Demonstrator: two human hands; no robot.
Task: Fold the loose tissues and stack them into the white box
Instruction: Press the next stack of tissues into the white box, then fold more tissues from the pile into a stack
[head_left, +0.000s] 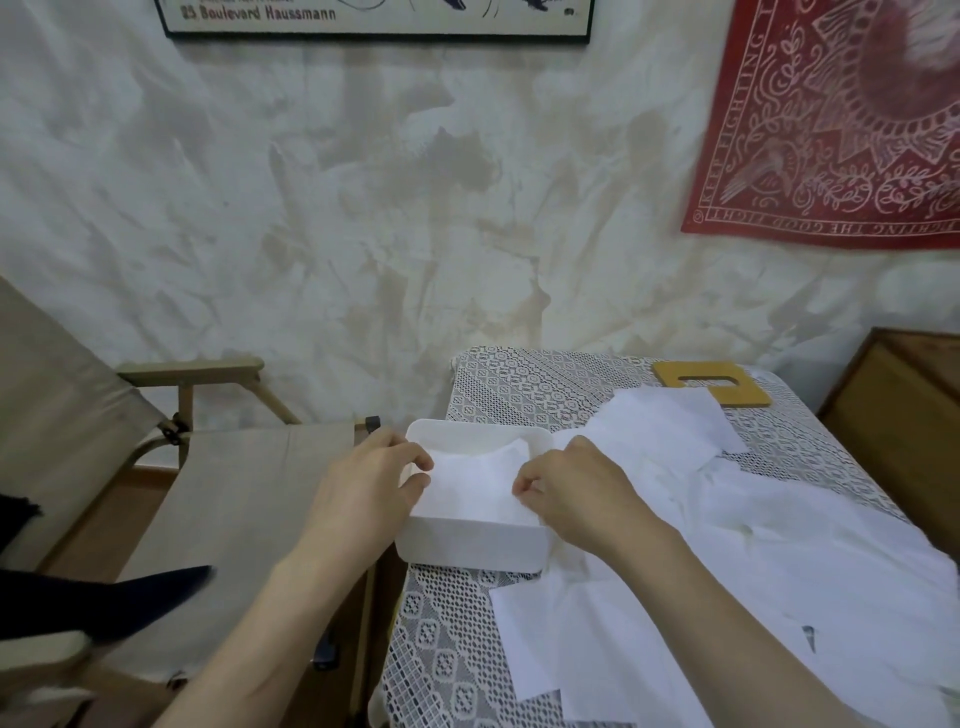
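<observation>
Surface: a table under a grey-and-white lace cloth (519, 389), standing against the wall.
White box (478, 540): at the table's left edge, open on top.
Folded tissue (472, 483): lying inside the box.
Left hand (374, 483): fingers curled, pinching the tissue's left edge at the box rim.
Right hand (566, 483): fingers curled, pinching the tissue's right edge.
Loose tissues (753, 561): spread flat, right of the box.
Wooden lid (667, 374): far side, partly under a tissue.
Room: rough plaster wall (363, 234), red patterned cloth (831, 130), framed poster (363, 21), beige folding chair (249, 467) to the left.
</observation>
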